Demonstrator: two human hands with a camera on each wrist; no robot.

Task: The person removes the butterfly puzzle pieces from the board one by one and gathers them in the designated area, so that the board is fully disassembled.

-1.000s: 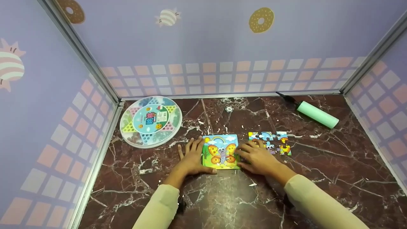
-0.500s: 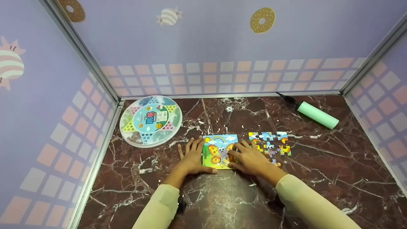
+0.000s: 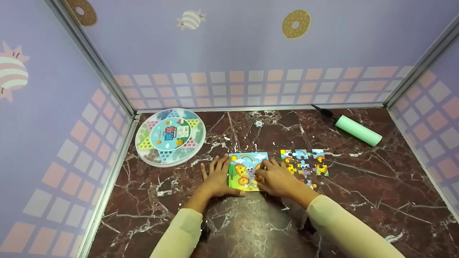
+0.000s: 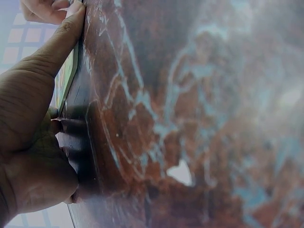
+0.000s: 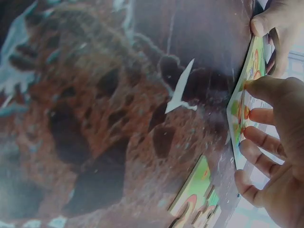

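Observation:
A square picture puzzle board (image 3: pixel 238 170) with a butterfly design lies flat on the table. My left hand (image 3: pixel 216 181) rests beside its left side, fingers stretched out and thumb straight along the near edge. Over the board's right part, my right hand (image 3: pixel 279 179) bends its fingers down. Its thumb and fingers pinch a puzzle piece (image 5: pixel 245 105) close on the board's surface, mostly hidden by the hand in the head view. Several loose puzzle pieces (image 3: pixel 318 155) lie in rough rows to the right, the nearest partly covered by the right hand.
A round, clear-lidded Chinese checkers set (image 3: pixel 170 138) lies at the back left. A mint-green hand pump (image 3: pixel 358 129) with a black nozzle lies at the back right. A small round disc (image 3: pixel 258 123) sits near the back wall (image 3: pixel 247 43). Side walls flank the dark marbled table (image 3: pixel 376 186).
My right hand has moved left from the board's right edge onto its right part, its fingers now bunched closer. More loose pieces show behind it. The left hand has kept its place.

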